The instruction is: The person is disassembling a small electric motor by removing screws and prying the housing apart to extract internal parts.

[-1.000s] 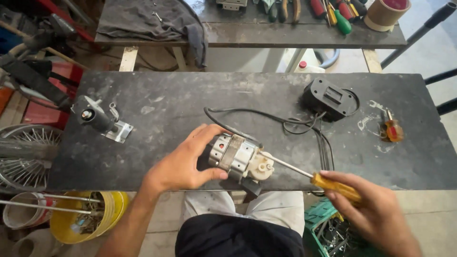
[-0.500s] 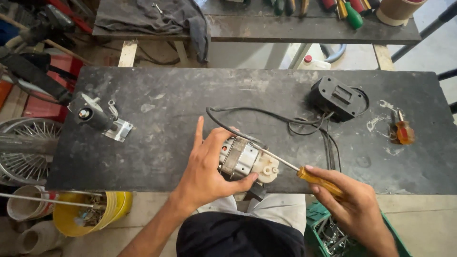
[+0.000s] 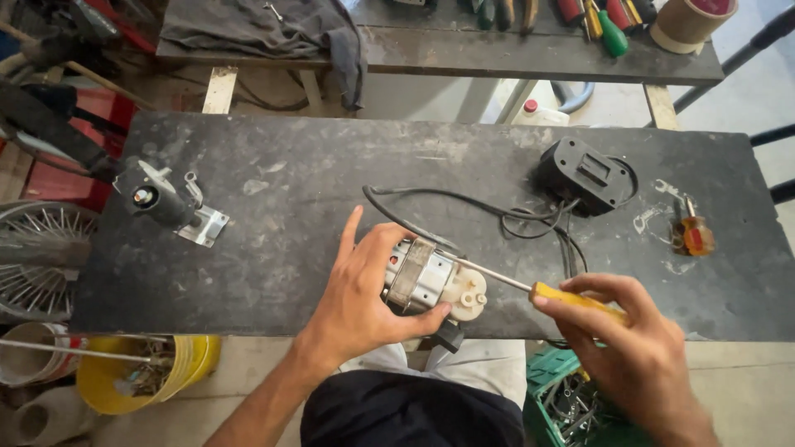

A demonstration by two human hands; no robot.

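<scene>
Head view: left hand (image 3: 364,294) now wraps the small electric motor (image 3: 431,281) at the near edge of the bench (image 3: 315,165), fingers closed on its casing where half a second ago they were splayed over it. Right hand (image 3: 633,348) stays fisted on the yellow-handled screwdriver (image 3: 571,300), shaft angled onto the motor's top. Grip looks settled for driving.

Black cable (image 3: 497,211) crosses behind motor (image 3: 426,277).
</scene>
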